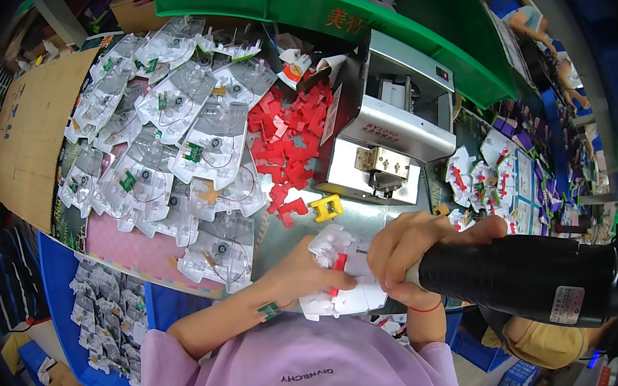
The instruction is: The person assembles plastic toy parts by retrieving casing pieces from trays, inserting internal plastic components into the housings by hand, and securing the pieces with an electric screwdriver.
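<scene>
A white plastic housing (358, 298) is in my left hand (304, 272), close in front of my body. My left thumb presses by a red plastic clip (339, 262) on the housing. My right hand (410, 250) is wrapped round the front end of a black electric screwdriver (518, 277), which lies sideways with its body to the right. Its tip is hidden behind my right fingers, over the housing. A small green circuit board (268, 310) shows at my left wrist. Just beyond the housing lies a yellow plastic piece (327, 208).
A silver screw feeder (386, 137) stands beyond my hands, beside a heap of red clips (292, 135). Clear-and-white housings (212, 145) cover the left of the table. A green bin (269, 2) spans the back; finished-looking white parts (480, 177) lie right. Blue crate (59, 272) at lower left.
</scene>
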{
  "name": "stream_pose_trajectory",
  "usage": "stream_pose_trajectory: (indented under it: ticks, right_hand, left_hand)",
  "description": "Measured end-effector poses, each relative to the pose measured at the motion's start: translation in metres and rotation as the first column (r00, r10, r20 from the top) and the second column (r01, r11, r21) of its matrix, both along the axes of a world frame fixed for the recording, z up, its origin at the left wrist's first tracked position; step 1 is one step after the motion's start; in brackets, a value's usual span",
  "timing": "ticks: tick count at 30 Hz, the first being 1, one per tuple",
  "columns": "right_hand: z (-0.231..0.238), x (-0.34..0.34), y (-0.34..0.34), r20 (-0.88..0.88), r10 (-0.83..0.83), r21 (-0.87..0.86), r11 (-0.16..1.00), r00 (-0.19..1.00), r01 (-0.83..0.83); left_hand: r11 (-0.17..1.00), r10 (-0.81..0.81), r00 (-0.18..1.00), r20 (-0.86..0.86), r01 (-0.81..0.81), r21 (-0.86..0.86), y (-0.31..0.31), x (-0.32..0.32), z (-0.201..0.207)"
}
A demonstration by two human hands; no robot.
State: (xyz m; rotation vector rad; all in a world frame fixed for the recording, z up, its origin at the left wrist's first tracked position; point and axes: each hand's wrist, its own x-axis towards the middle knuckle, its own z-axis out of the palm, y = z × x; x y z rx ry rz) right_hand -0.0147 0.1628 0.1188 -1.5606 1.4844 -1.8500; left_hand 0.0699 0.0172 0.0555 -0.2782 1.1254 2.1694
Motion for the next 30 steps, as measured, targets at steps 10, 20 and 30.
stream_pose_trajectory:
  ticks: [10,20,30]
  right_hand:
    - [-0.004,0.012,0.003,0.29,-0.188,-0.086,0.971,0.938,0.221]
    - [-0.019,-0.016,0.002,0.209,-0.538,-0.14,0.81,0.817,0.569]
    - [-0.027,0.001,-0.004,0.266,-0.634,0.111,0.768,0.726,0.63]
  left_hand:
    - [0.989,0.083,0.989,-0.121,-0.096,-0.111,0.008,-0.001,-0.004]
    - [0.962,0.187,0.98,-0.062,-0.196,-0.19,0.005,-0.001,-0.017]
    - [0.944,0.274,0.962,-0.006,-0.27,-0.192,0.001,-0.003,-0.014]
